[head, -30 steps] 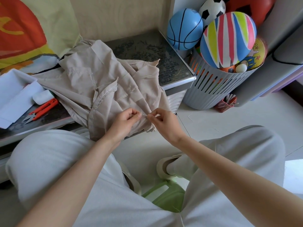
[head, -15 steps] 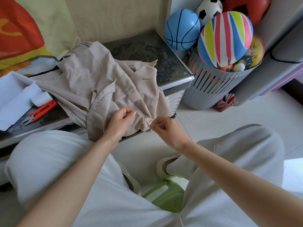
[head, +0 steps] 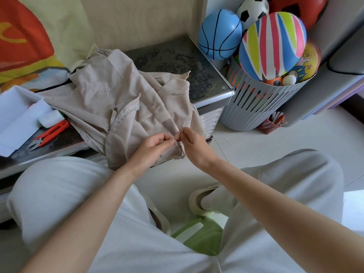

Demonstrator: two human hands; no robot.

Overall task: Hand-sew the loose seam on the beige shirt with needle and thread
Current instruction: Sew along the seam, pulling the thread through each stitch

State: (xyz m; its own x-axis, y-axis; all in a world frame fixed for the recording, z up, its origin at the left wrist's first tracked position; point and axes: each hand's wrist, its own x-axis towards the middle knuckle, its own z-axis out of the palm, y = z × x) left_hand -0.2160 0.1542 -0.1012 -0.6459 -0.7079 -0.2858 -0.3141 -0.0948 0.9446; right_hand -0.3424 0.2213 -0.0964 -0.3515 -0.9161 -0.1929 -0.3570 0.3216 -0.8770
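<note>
The two hands have drawn closer than they were half a second ago. The right hand has come up from the shirt's lower edge and is now almost touching the left hand. A thin needle, which I couldn't make out before, is now poking up from between their fingertips. The right hand is pinching the needle between thumb and forefinger, while the left hand is curling round a fold of cloth just beside it.

The beige shirt is lying crumpled on the dark table, its near part hanging over the front edge where the hands are working.

There is one pair of orange snips lying left of the shirt, next to one white box. One grey basket is standing on the floor, holding at least five large balls and some small ones.

The thread is too fine to see. The box is being cut off at the left edge, and the basket's lower contents are hidden.
</note>
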